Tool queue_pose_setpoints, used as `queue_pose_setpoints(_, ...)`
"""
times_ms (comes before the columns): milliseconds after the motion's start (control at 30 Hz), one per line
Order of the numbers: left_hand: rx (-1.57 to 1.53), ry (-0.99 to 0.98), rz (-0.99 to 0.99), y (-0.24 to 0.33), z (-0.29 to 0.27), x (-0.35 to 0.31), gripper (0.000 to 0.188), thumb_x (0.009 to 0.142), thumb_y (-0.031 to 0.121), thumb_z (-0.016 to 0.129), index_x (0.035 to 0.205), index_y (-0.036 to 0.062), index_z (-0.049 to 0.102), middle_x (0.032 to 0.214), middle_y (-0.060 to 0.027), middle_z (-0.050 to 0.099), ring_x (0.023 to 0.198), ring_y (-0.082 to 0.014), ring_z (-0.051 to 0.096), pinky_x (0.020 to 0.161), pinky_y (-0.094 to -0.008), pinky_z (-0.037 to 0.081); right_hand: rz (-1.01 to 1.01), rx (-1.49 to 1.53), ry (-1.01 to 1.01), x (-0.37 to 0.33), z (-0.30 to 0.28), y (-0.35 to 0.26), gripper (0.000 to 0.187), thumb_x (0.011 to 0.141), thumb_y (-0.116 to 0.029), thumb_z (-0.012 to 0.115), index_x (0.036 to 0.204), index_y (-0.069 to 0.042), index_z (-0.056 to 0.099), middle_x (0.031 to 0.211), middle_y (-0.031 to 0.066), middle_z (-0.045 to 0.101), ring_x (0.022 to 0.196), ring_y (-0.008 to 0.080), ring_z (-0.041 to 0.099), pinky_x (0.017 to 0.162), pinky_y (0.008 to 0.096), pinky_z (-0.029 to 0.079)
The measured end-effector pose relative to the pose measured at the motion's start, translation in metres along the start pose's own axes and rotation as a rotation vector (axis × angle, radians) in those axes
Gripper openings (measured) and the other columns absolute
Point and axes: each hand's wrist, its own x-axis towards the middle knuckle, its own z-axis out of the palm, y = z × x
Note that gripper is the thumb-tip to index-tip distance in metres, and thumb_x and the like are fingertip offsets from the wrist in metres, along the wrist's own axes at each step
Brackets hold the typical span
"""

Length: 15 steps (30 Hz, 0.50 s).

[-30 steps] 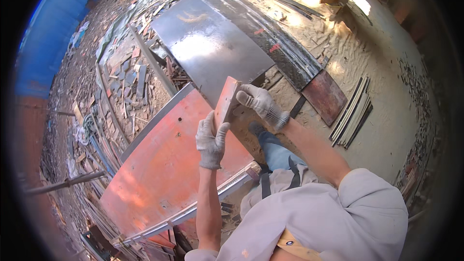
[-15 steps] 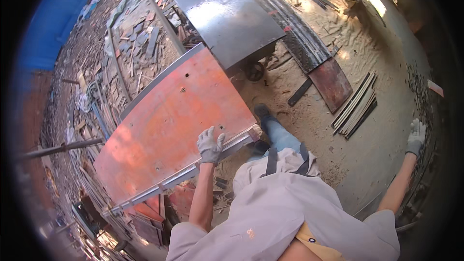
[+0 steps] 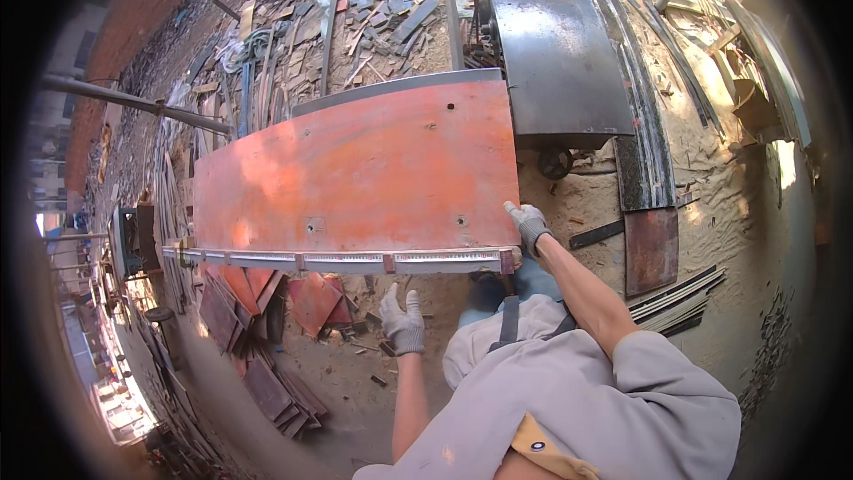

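Note:
An orange-red board [image 3: 355, 169] with a curved far edge and a few small holes lies in front of me. Along its near side runs a metal rail with a white measuring scale [image 3: 355, 258]. My right hand [image 3: 530, 226], in a pale knit glove, is at the board's right edge. Its thumb lies toward the top face and the other fingers curl at the edge, partly hidden. My left hand [image 3: 402, 322], gloved too, hovers just short of the rail, fingers apart and holding nothing.
A dark, shiny metal tabletop [image 3: 560, 44] stands beyond the board's right end, a handwheel [image 3: 555, 164] below it. Reddish board offcuts [image 3: 315, 302] lie under the rail, thin strips [image 3: 684, 302] on the right. Wood scraps [image 3: 400, 13] litter the far ground. A pole [image 3: 133, 102] juts in from the left.
My view has turned, so the board now lies level across it. My right hand has come from far right onto the board's right edge. My left hand has left the board's surface.

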Motion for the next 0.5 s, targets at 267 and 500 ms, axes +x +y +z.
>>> queue_pose_setpoints(267, -0.376, 0.316, -0.520, -0.020, -0.034, -0.153, 0.057, 0.103, 0.037, 0.072, 0.141, -0.0039, 0.059, 0.132, -0.0183, 0.068, 0.120, -0.0272, 0.068, 0.106, -0.0399, 0.053, -0.219, 0.798, -0.616, -0.106, -0.074, -0.058, 0.041, 0.095, -0.030, 0.083, 0.122, -0.002, 0.071, 0.108, 0.0078, 0.076, 0.088, 0.0193, 0.074, 0.078, 0.0356, 0.063)
queue_pose_setpoints(500, -0.839, 0.446, -0.480, 0.024, -0.030, -0.084, 0.069, 0.105, 0.053, 0.064, 0.151, 0.0019, 0.053, 0.139, -0.0126, 0.066, 0.124, -0.0246, 0.064, 0.104, -0.0411, 0.054, -0.316, 0.611, -0.622, -0.228, -0.165, -0.072, 0.044, 0.096, -0.026, 0.080, 0.066, -0.017, 0.048, 0.051, -0.0041, 0.040, 0.036, 0.0106, 0.037, 0.036, 0.0321, 0.028)
